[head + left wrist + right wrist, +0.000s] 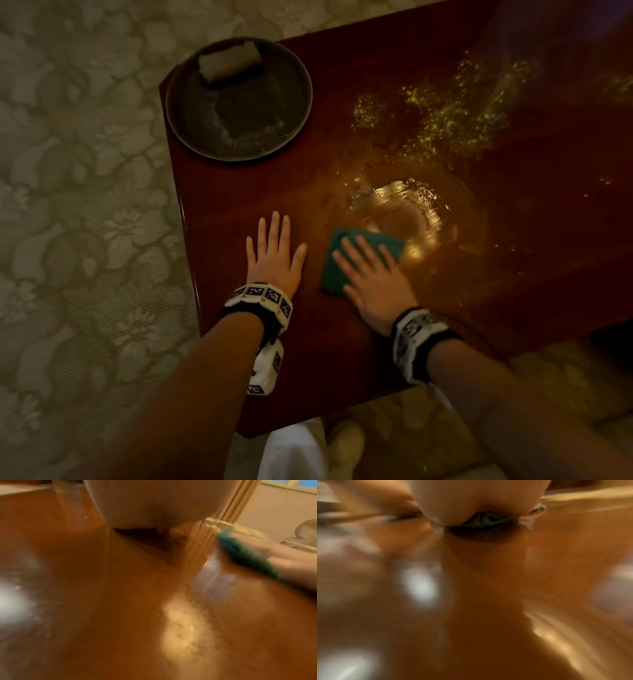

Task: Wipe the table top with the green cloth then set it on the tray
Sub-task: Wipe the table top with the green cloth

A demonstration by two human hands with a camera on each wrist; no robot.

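A folded green cloth (334,263) lies flat on the dark red-brown table top (239,205) near the front. My right hand (368,270) presses down on it with straight, spread fingers. In the left wrist view the cloth (243,553) shows as a blurred green edge under that hand (288,561). My left hand (274,253) rests flat on the bare wood just left of the cloth, fingers straight, holding nothing. A round dark tray (291,113) sits at the far left corner. Yellow-green crumbs (445,116) are scattered across the far right of the table.
A pale rectangular block (230,63) lies on the far side of the tray. A shiny wet-looking patch (404,209) spreads just beyond the cloth. The table's left edge (186,233) drops to a patterned carpet (68,205).
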